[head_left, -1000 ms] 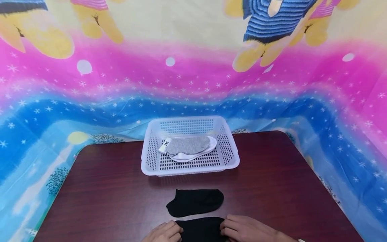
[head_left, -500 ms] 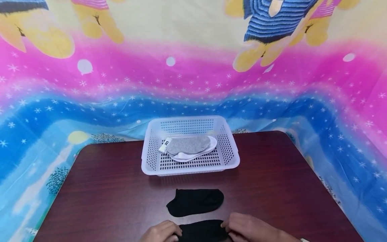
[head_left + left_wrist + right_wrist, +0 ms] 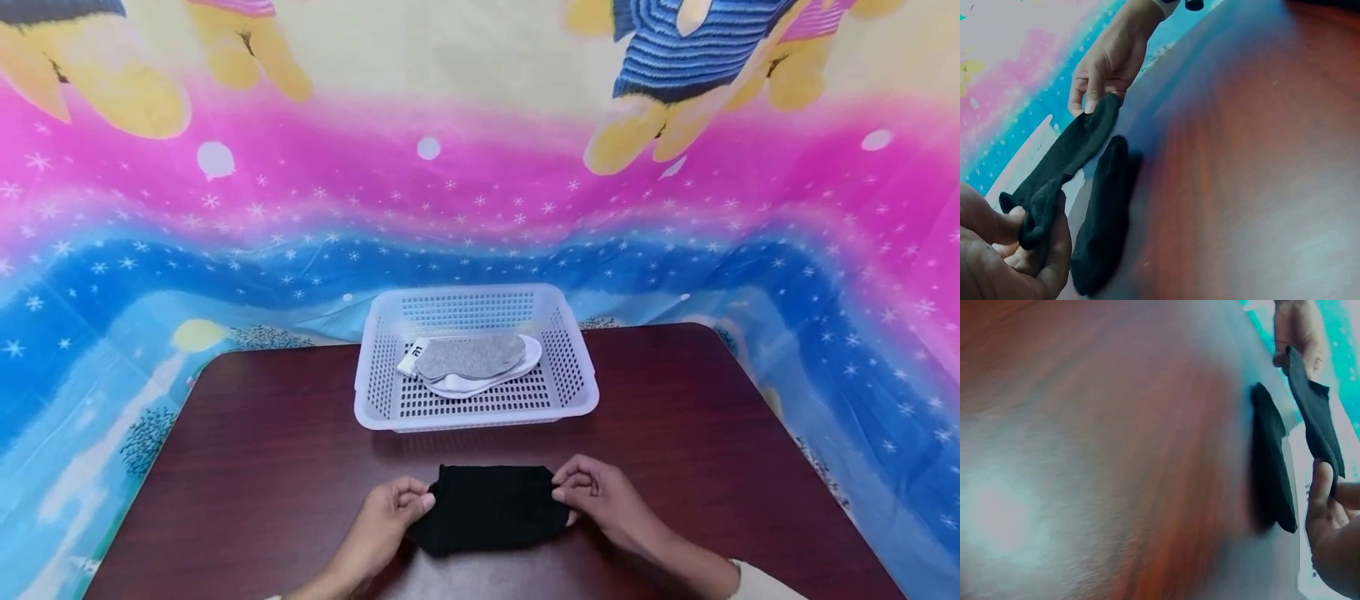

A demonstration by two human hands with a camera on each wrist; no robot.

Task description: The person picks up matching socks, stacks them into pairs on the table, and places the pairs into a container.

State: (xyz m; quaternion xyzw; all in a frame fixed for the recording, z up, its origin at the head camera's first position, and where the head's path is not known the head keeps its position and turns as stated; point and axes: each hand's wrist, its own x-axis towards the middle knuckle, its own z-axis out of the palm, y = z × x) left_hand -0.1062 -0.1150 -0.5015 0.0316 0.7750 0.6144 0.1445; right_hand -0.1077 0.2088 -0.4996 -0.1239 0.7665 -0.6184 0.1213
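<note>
A black ankle sock (image 3: 491, 512) is stretched between my hands above the table. My left hand (image 3: 386, 517) pinches one end between thumb and fingers, and my right hand (image 3: 603, 500) pinches the other end. Below the held sock, a second black sock (image 3: 1100, 219) lies flat on the table, as both wrist views show. The head view has the lower sock largely hidden behind the raised one. In the right wrist view a gap separates the held sock (image 3: 1315, 419) from the lying sock (image 3: 1272, 462).
A white perforated plastic basket (image 3: 476, 423) stands on the dark red-brown table (image 3: 262, 467), just beyond the hands. Inside it lie grey socks (image 3: 468, 358) on top of white socks (image 3: 528, 358). A colourful printed cloth (image 3: 480, 217) hangs behind and around the table.
Both hands have lifted the nearer black sock off the table and moved it forward, over the other black sock. The basket has stayed in place.
</note>
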